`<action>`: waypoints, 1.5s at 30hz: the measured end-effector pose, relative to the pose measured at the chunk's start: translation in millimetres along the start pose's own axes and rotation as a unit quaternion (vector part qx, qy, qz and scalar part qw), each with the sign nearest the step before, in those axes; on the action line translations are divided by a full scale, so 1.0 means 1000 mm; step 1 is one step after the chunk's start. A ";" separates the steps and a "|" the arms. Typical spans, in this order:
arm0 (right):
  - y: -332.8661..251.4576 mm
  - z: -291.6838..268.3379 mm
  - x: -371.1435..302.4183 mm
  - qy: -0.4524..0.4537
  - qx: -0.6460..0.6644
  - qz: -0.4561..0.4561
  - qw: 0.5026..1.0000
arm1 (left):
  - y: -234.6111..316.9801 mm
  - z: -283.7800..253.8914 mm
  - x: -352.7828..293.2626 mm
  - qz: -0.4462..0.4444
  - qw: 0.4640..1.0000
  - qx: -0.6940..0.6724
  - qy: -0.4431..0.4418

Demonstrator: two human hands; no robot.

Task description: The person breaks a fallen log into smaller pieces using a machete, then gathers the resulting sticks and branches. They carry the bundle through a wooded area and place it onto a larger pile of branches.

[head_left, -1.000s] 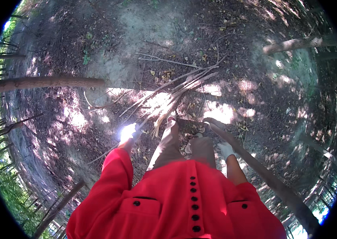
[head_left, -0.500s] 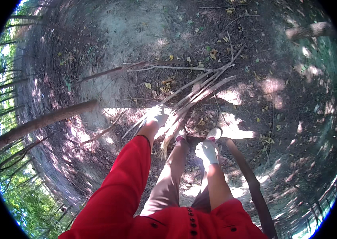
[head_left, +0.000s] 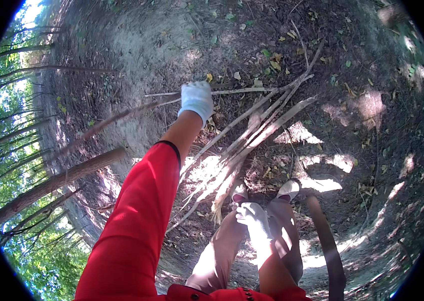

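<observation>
My left hand (head_left: 197,100), in a white glove, reaches forward with its fingers closed round a thin brown branch (head_left: 116,120). That branch slants down to the left of the hand. A pale stick (head_left: 244,91) lies across the ground behind the same hand; whether the fingers touch it I cannot tell. To the right is a bundle of long bare sticks (head_left: 257,133), with splintered near ends by my feet. My right hand (head_left: 254,220), also gloved, hangs in front of my legs. Its fingers are curled, and nothing shows in them.
A thick log or trunk (head_left: 61,183) juts in from the left. Close to my right leg lies a dark curved branch (head_left: 327,241). Another log (head_left: 392,15) is at the far right. Dry leaves and sunlit patches cover the soil; thin trees (head_left: 16,120) stand along the left edge.
My left hand has left the stick bundle and moved forward onto the brown branch, which now slants more steeply. My right hand stays low by my legs. The view has shifted.
</observation>
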State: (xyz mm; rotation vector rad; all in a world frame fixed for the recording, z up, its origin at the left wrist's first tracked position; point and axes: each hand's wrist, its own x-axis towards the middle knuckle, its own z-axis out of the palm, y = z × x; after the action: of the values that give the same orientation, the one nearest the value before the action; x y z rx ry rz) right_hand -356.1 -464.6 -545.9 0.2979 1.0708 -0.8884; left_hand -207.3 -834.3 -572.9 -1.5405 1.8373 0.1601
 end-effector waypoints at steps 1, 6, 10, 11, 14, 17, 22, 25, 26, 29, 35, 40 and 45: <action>-0.003 0.004 -0.002 -0.009 0.035 -0.015 0.999 | -0.010 0.006 0.009 -0.033 0.993 -0.069 -0.088; -0.024 0.008 -0.003 -0.005 -0.004 0.007 1.000 | -0.036 0.110 -0.003 -0.089 0.970 -0.220 -0.052; -0.036 0.010 -0.004 -0.019 0.028 0.008 0.999 | -0.020 0.170 -0.024 -0.130 0.927 -0.348 -0.056; -0.039 0.010 -0.004 -0.025 0.034 0.009 0.999 | -0.012 0.180 -0.030 -0.151 0.910 -0.382 -0.057; -0.050 0.008 0.000 -0.006 -0.050 0.043 0.998 | 0.004 0.241 -0.064 -0.100 0.902 -0.418 0.037; -0.060 0.010 0.001 0.000 -0.060 0.036 0.998 | 0.015 0.302 -0.146 -0.137 0.862 -0.475 0.116; -0.068 0.009 -0.008 0.034 -0.044 0.064 0.996 | 0.000 0.234 -0.156 -0.178 0.864 -0.467 0.054; -0.076 0.012 -0.014 0.009 -0.069 0.057 0.996 | -0.002 0.220 -0.079 -0.069 0.879 -0.426 0.202; -0.079 0.014 -0.015 -0.002 -0.080 0.048 0.996 | 0.002 0.219 -0.049 -0.091 0.865 -0.458 0.182; -0.086 0.014 -0.020 0.015 -0.102 0.028 0.994 | 0.021 0.193 0.026 -0.025 0.883 -0.412 0.223; -0.100 0.006 -0.026 0.016 -0.093 0.008 0.996 | 0.052 0.196 0.078 -0.030 0.930 -0.352 0.101; -0.097 -0.001 -0.028 0.009 -0.053 0.010 0.998 | 0.057 0.182 0.068 -0.057 0.978 -0.202 -0.020; -0.090 0.001 -0.015 0.030 -0.112 -0.010 0.993 | 0.052 0.187 0.014 0.016 0.987 -0.154 -0.051</action>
State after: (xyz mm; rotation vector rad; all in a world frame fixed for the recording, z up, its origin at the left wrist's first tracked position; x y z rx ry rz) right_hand -425.8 -514.5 -514.9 0.1274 1.2195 -0.7725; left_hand -171.7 -734.4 -735.9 -1.6737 1.8198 0.5504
